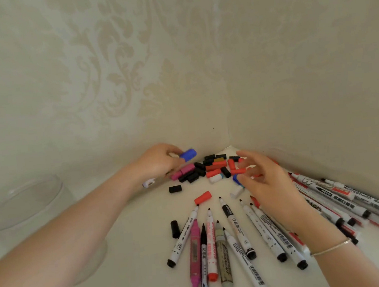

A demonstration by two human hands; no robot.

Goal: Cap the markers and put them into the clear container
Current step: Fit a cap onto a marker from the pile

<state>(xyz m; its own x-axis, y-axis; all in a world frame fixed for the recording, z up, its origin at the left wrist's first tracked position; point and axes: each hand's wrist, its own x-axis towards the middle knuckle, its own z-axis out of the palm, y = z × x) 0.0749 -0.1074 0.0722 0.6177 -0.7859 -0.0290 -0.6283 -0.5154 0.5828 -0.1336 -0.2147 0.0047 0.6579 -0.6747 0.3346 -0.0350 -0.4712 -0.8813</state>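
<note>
My left hand (156, 162) pinches a blue cap (188, 154) just above a pile of loose caps (212, 167) in black, red, pink and white near the wall corner. A marker end (148, 183) sticks out under that hand. My right hand (267, 182) hovers with fingers spread over the right edge of the pile and holds nothing. Several uncapped markers (217, 238) lie fanned out on the white table, tips pointing toward the caps. The clear container (26, 202) stands at the far left.
More markers (344, 204) lie heaped along the right wall. A lone red cap (203, 197) and a black cap (175, 229) lie near the marker tips. Patterned walls meet in a corner just behind the pile.
</note>
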